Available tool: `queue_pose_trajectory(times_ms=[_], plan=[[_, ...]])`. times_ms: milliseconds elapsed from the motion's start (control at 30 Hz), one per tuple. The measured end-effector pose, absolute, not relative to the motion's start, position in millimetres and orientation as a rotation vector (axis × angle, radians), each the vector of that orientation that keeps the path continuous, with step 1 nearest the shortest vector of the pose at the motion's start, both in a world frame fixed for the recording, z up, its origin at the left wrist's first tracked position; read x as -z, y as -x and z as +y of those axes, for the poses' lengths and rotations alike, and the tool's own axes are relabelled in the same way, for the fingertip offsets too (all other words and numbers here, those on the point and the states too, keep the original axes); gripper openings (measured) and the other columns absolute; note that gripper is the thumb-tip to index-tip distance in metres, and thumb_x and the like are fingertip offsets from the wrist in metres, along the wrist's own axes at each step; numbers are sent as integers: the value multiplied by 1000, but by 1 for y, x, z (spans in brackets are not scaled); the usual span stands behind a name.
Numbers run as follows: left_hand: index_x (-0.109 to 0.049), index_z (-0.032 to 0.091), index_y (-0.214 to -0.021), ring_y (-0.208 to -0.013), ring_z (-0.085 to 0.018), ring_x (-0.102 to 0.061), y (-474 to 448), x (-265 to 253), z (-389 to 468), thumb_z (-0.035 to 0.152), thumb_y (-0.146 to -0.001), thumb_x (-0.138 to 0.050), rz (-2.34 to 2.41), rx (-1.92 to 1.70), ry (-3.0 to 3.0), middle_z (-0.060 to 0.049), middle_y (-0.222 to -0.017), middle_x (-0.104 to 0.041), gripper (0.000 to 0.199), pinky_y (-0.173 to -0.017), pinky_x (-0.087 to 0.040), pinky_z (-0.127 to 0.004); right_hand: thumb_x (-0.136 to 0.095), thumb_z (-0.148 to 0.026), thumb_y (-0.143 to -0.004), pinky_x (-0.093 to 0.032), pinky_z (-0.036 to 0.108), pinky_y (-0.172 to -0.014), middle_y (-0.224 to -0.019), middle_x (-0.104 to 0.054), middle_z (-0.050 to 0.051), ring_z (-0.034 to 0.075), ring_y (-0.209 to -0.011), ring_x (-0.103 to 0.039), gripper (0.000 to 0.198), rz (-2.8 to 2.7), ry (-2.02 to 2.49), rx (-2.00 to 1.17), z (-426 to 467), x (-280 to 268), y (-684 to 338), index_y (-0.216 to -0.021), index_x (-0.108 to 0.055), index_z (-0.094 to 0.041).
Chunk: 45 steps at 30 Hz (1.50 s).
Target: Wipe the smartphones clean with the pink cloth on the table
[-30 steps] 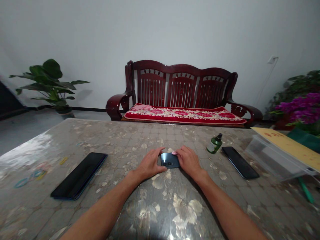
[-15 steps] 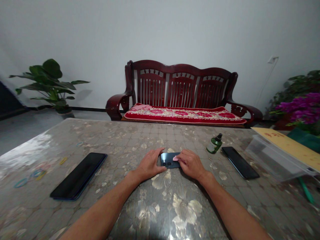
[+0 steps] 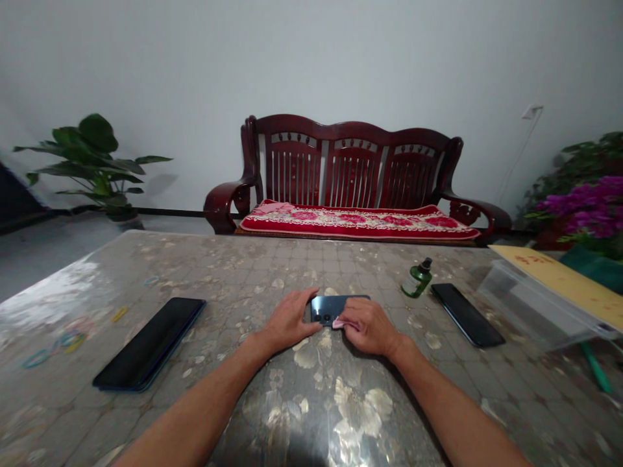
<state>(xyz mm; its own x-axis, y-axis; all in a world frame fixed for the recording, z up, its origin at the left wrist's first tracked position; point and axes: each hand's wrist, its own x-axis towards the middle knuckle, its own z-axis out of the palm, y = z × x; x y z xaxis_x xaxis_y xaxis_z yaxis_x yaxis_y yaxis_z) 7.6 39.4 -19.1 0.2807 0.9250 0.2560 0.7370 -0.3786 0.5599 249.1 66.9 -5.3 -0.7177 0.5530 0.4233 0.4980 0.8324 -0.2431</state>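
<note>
A dark blue smartphone lies back side up on the table, its camera lenses toward the near left corner. My left hand grips its left end, fingers at the far edge and thumb at the near edge. Pinched in my right hand is a small pink cloth, which touches the phone near its lower edge. The right hand covers much of the phone's right part. To the right stands a green spray bottle, with a black smartphone beside it.
Phones lie stacked at the left, near several coloured rubber bands. At the right is a clear plastic box under a yellow sheet. A wooden bench stands beyond the patterned table.
My right hand has moved the pink cloth toward me and slightly left, down to the phone's near edge. My left hand keeps its hold on the phone.
</note>
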Motion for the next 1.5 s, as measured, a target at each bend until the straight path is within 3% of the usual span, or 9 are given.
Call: queue_pose_trajectory(times_ms=[300, 567, 833, 1067, 1300, 1500], plan=[[-48, 21, -137, -118, -32, -57, -7, 19, 41, 31, -71, -78, 1514, -770, -2227, -11, -126, -63, 74, -104, -44, -47, -53, -13, -86, -40, 28, -74, -77, -62, 3, 18, -80, -57, 24, -2207, 1283, 63, 88, 11, -272, -87, -75, -23], [-49, 22, -136, -116, -31, -57, -7, 20, 40, 31, -72, -77, 1509, -788, -2235, -10, -124, -64, 70, -103, -44, -46, -55, -8, -75, -40, 25, -70, -74, -63, 1, 15, -72, -57, 24, -2391, 1064, -137, 81, 6, -272, -80, -74, -22], [-50, 21, -136, -117, -31, -57, -8, 17, 39, 29, -72, -76, 1508, -775, -2246, -11, -127, -63, 69, -103, -44, -46, -52, -11, -85, -41, 28, -76, -81, -63, 4, 18, -82, -58, 26, -2262, 1218, 10, 87, 12, -275, -91, -74, -23], [-50, 22, -135, -118, -31, -56, -8, 16, 40, 28, -72, -75, 1524, -761, -2243, -10, -127, -63, 69, -104, -43, -46, -54, -6, -73, -40, 27, -72, -75, -62, 1, 16, -74, -57, 29, -2418, 1032, -83, 82, 7, -274, -84, -75, -24], [-51, 22, -135, -116, -31, -57, -7, 13, 40, 30, -72, -75, 1532, -764, -2247, -11, -125, -64, 68, -103, -44, -46, -52, -9, -84, -42, 29, -76, -82, -63, 4, 19, -83, -58, 29, -2212, 1290, 100, 91, 14, -279, -93, -75, -23], [-51, 20, -134, -114, -32, -58, -9, 11, 40, 31, -72, -75, 1559, -722, -2277, -11, -123, -64, 68, -102, -44, -47, -53, -9, -84, -42, 26, -73, -82, -63, 4, 17, -80, -58, 27, -2310, 1257, 3, 79, 10, -269, -92, -75, -23]])
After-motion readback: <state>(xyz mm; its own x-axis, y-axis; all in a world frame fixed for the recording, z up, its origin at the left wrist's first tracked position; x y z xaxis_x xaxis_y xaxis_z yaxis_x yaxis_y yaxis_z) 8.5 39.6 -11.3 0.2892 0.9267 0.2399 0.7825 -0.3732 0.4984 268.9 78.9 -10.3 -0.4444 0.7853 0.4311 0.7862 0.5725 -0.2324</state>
